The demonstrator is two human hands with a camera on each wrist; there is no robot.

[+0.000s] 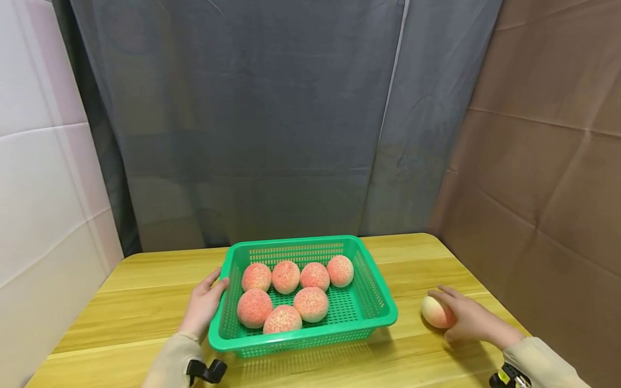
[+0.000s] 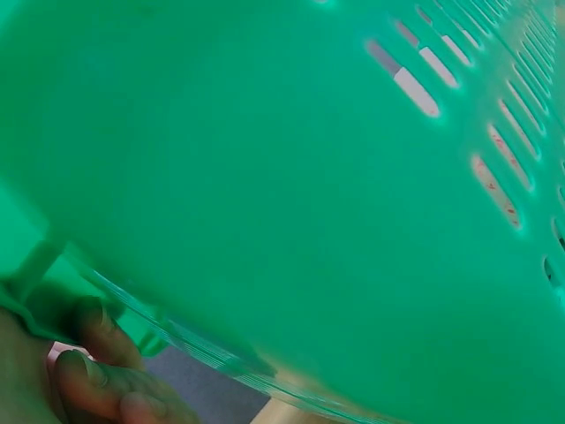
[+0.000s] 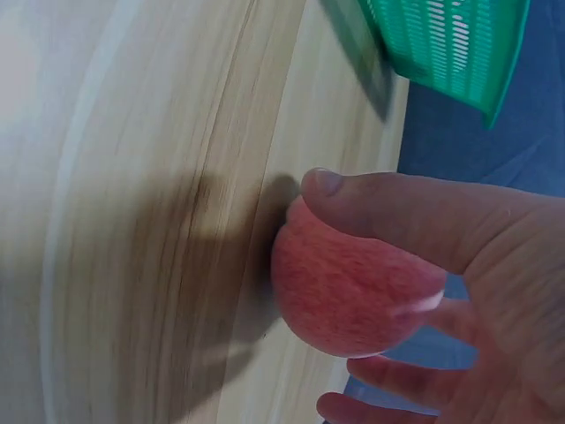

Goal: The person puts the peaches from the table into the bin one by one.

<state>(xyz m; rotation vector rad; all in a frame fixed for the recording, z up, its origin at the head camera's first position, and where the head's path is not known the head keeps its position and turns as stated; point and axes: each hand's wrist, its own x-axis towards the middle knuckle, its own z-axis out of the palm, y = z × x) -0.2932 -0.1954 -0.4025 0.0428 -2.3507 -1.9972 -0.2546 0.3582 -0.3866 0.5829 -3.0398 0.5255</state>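
A green plastic basket (image 1: pixel 303 330) with slotted walls stands mid-table, several pink and yellowish peaches (image 1: pixel 311 304) lying inside, mostly toward its left. My left hand (image 1: pixel 204 304) grips the basket's left rim, thumb over the edge. In the left wrist view, the basket's wall (image 2: pixel 265 194) fills the picture and curled fingertips (image 2: pixel 88 380) show at its rim. To the right of the basket, my right hand (image 1: pixel 468 318) holds a single peach (image 1: pixel 435 312) at the tabletop. The right wrist view shows the thumb across this peach (image 3: pixel 349 283) and the other fingers on its far side.
The wooden table (image 1: pixel 121 307) has a rounded back right corner. A dark grey curtain (image 1: pixel 267 118) hangs behind it, a brown cloth (image 1: pixel 553 161) along the right and a white one (image 1: pixel 48 151) on the left. Table surface lies between the basket and the right hand.
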